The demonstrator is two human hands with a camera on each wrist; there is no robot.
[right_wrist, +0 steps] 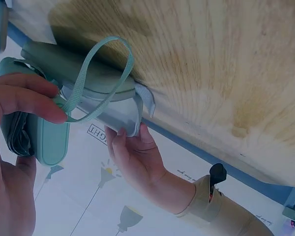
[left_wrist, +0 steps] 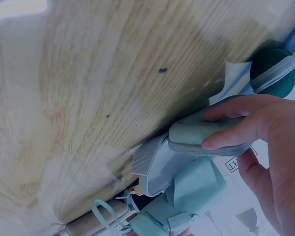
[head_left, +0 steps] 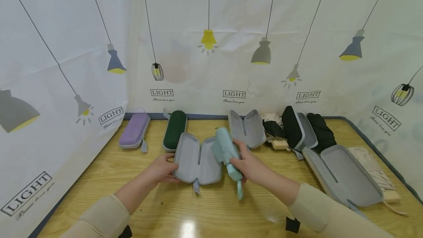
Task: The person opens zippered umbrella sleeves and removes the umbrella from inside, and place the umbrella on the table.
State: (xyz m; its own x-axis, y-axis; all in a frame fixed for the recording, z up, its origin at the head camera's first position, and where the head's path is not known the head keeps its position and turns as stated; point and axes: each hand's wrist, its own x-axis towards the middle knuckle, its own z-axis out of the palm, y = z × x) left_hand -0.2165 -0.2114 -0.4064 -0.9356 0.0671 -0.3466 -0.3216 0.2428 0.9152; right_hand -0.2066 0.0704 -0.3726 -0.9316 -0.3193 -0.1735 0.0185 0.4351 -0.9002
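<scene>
On the table (head_left: 178, 208), the person's left hand (head_left: 161, 168) grips the left side of an open grey case (head_left: 189, 159). At the case's right edge, the right hand (head_left: 249, 162) grasps a teal umbrella (head_left: 227, 150). A green case (head_left: 175, 129) lies just beyond, to the far left. The umbrella's loop (head_left: 239, 190) hangs toward the near side.

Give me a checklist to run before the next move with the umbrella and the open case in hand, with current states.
1. Case open, halves spread: ok.
2. Left grip on the case's edge: ok.
3. Right grip around the umbrella: ok.
4. Strap tucked in: not ok, its loop hangs loose.
5. Umbrella clear of the case: cannot tell; they overlap in the head view.
</scene>
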